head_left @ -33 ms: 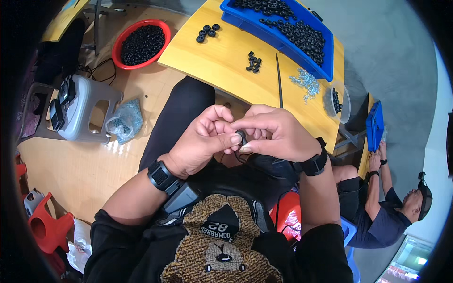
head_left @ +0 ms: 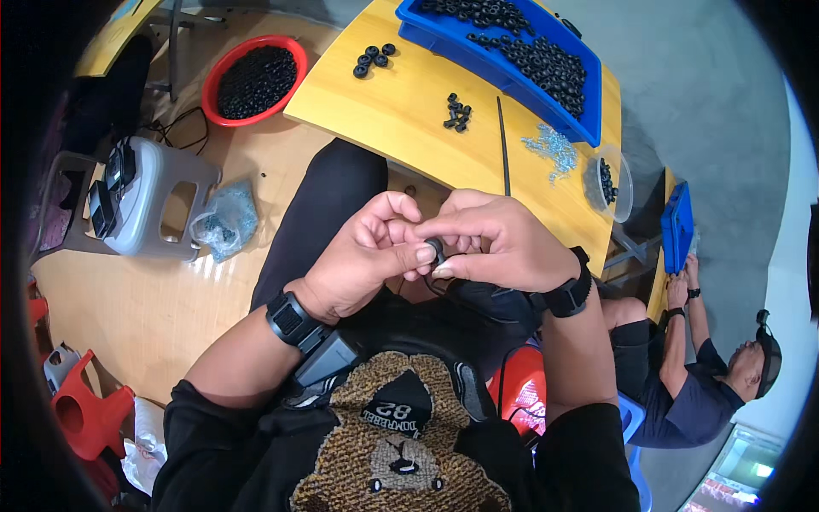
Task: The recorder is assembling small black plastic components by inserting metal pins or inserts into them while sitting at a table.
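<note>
both hands (head_left: 435,252) pinching small black ring (head_left: 436,249)

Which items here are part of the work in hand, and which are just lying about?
In use:
- left hand and right hand, pinching one small black rubber ring
- blue plastic tray of black rings
- loose black rings on the yellow table

Lying about:
- red bowl
- grey plastic stool
- red plastic stool

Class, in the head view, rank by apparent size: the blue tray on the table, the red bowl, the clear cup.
1. blue tray
2. red bowl
3. clear cup
</note>
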Tool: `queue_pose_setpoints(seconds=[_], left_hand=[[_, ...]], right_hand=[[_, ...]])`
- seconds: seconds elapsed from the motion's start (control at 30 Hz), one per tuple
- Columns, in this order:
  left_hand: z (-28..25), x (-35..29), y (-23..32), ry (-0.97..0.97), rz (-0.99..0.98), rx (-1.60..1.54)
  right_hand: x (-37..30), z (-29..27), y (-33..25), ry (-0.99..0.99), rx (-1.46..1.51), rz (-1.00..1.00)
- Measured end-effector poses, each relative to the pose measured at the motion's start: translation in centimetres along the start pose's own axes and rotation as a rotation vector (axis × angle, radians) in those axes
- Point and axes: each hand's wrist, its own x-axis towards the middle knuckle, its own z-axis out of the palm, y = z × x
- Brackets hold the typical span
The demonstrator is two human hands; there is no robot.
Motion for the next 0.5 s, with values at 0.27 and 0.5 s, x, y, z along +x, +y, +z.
queue_pose_setpoints(seconds=[0.27,0.5], left_hand=[[0.3,-0.1,-0.1,-0.101,-0.158,-0.19],[-0.3,-0.2,-0.5,-0.18,-0.27,-0.256]], right_hand=[[0.1,-0.1,0.1,-0.153,0.039,-0.144],[-0.7,2.0,1.2,-0.058,0.109,-0.102]])
